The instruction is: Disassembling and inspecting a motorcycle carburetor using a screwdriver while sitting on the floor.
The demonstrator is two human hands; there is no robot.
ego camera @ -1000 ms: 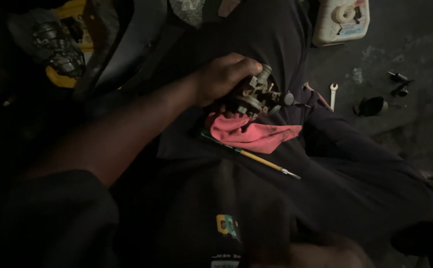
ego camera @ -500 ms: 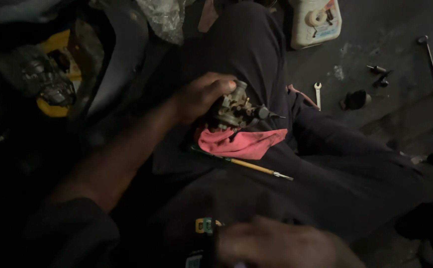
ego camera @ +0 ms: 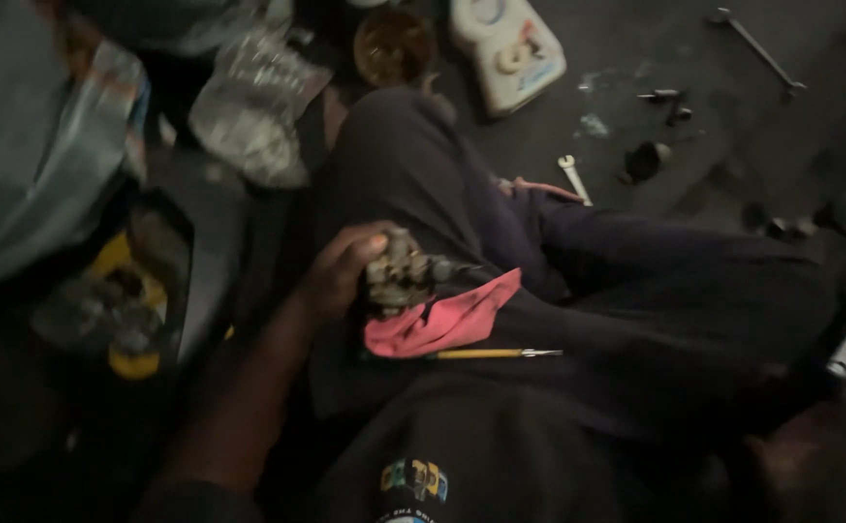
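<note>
Left hand is still wrapped around the small metal engine part, holding it on the lap right above the pink rag. The yellow-handled screwdriver lies just below the rag, same as before. The right hand was low in view half a second ago; now I can't see it, it's just dark there. Small wrench sits on the floor.
</note>
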